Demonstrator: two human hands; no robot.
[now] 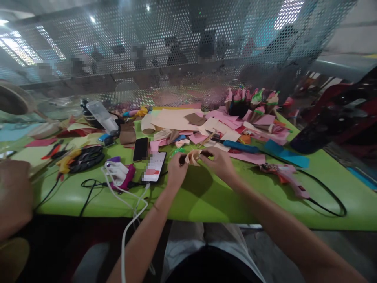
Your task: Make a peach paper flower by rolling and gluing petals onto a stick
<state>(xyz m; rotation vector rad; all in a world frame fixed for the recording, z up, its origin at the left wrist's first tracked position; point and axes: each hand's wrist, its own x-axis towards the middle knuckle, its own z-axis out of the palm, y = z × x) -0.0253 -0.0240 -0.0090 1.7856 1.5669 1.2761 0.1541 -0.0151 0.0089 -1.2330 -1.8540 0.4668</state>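
Currently both my hands, left (178, 168) and right (219, 162), pinch closed on a cream piece (193, 157) above the green worktop (203, 204). Scraps (219, 127) litter its far side; perforated mesh (176, 51) stands behind, bright windows (17, 47) beyond.

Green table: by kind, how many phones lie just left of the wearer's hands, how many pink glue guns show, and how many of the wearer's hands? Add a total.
Phones: 2 (dark phone, lit phone)
Pink glue gun: 1
Hands: 2 (left hand, right hand)
Total: 5
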